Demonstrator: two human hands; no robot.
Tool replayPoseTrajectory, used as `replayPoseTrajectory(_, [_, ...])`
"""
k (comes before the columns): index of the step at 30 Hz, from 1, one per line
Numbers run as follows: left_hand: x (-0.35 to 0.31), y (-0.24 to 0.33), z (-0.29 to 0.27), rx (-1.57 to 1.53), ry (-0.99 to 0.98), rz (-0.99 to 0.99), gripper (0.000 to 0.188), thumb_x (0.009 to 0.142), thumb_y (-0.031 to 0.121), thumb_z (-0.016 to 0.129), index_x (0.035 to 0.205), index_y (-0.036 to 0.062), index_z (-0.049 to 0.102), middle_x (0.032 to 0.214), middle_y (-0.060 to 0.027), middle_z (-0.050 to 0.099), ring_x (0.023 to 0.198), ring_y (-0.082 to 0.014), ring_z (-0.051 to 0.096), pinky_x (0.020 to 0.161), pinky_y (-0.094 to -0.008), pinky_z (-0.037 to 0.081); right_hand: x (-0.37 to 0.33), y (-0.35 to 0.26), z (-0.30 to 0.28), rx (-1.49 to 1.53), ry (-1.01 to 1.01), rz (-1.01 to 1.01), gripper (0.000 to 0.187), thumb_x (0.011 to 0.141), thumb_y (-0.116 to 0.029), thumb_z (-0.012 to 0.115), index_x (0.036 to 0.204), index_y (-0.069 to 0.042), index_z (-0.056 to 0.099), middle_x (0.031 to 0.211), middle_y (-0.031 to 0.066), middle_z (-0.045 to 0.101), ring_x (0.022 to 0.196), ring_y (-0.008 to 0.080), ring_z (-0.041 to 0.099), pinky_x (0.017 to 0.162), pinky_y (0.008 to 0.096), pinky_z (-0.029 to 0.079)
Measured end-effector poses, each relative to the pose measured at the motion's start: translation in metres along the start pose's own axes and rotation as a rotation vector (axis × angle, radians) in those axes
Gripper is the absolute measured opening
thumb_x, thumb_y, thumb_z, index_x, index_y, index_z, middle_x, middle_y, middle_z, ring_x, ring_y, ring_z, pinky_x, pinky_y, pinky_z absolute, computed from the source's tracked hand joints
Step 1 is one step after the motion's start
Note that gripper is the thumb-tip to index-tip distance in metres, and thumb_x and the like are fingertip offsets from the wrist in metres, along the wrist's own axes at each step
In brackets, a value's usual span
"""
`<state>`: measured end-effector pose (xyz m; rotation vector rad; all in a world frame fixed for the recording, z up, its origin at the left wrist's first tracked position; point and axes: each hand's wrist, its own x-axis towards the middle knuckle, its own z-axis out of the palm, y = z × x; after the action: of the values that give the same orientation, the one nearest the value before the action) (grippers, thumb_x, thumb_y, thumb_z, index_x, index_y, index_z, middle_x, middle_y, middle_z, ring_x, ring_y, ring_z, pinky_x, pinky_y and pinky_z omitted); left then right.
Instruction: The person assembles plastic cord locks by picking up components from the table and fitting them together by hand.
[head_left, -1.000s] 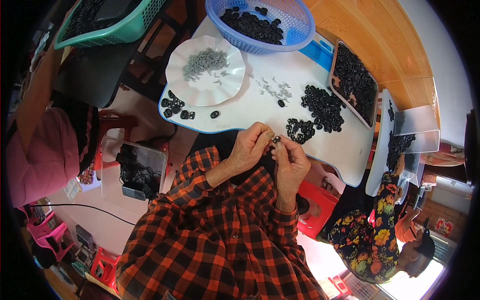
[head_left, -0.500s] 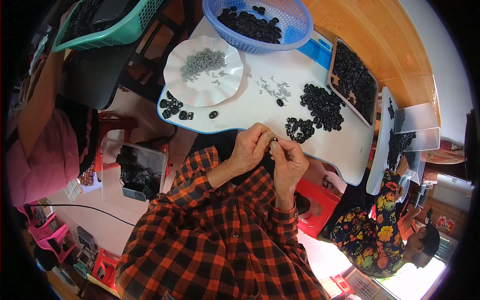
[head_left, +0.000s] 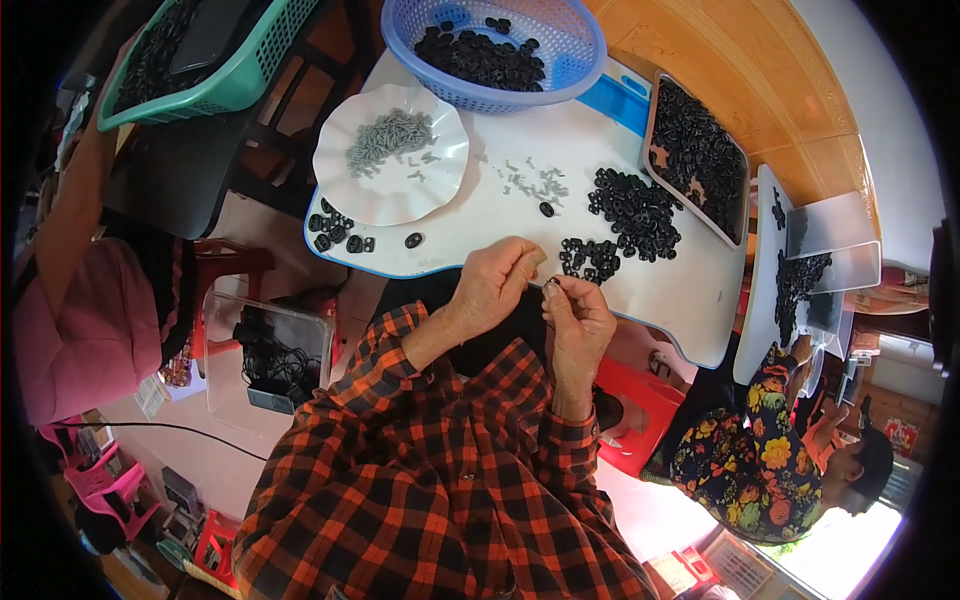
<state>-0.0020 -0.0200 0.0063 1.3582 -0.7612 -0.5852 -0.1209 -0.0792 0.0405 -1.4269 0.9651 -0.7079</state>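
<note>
My right hand (head_left: 580, 322) pinches a small black plastic part (head_left: 552, 282) between thumb and forefinger, just off the table's front edge. To its left, my left hand (head_left: 496, 284) is closed with thumb and forefinger pressed together; whatever is between them is too small to make out. Beyond the hands lie loose grey spring-like pieces (head_left: 536, 182) and a single black oval part (head_left: 547, 209). Close to my right hand is a small cluster of black parts (head_left: 590, 258), with a larger pile of them (head_left: 634, 212) behind it.
A white scalloped plate (head_left: 385, 205) holds more grey pieces; several black oval parts (head_left: 335, 232) lie below it. Behind are a blue basket (head_left: 490, 98) and a metal tray (head_left: 738, 238) of black parts. Other people sit at left and right. A red stool (head_left: 635, 415) stands beside me.
My hands were touching around the small black part; now the left has drawn away to the left while the right keeps the part. The view has shifted slightly.
</note>
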Motion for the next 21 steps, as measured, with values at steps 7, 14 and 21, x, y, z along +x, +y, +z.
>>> replayPoseTrajectory(7, [0.05, -0.003, -0.002, 0.693, 0.008, 0.312, 0.014, 0.081, 0.008, 0.061, 0.095, 0.0051, 0.062, 0.081, -0.0124, 0.053, 0.076, -0.0299, 0.058, 0.06, -0.0396, 0.049, -0.002, 0.003, -0.003, 0.024, 0.03, 0.047, 0.009, 0.087, -0.005, 0.063, 0.095, 0.0, 0.062, 0.081, 0.0028, 0.064, 0.067, 0.0056, 0.057, 0.058, 0.0166, 0.045])
replayPoseTrajectory(14, [0.061, -0.015, 0.006, 0.911, -0.092, 0.256, 0.02, 0.078, 0.015, 0.064, 0.096, 0.007, 0.062, 0.084, -0.0127, 0.052, 0.084, -0.0319, 0.057, 0.063, -0.0411, 0.049, -0.001, 0.006, -0.01, 0.062, 0.038, 0.051, 0.011, 0.088, -0.007, 0.063, 0.095, 0.0, 0.061, 0.082, 0.0045, 0.064, 0.069, 0.0072, 0.057, 0.06, 0.0184, 0.046])
replayPoseTrajectory(21, [0.057, -0.014, 0.001, 0.827, -0.058, 0.31, 0.017, 0.078, 0.015, 0.066, 0.087, 0.0028, 0.058, 0.084, -0.0139, 0.052, 0.08, -0.0321, 0.057, 0.063, -0.0409, 0.049, -0.004, 0.004, -0.008, 0.044, 0.03, 0.053, 0.012, 0.087, -0.007, 0.063, 0.096, 0.001, 0.06, 0.082, 0.0056, 0.064, 0.068, 0.0082, 0.057, 0.06, 0.0189, 0.046])
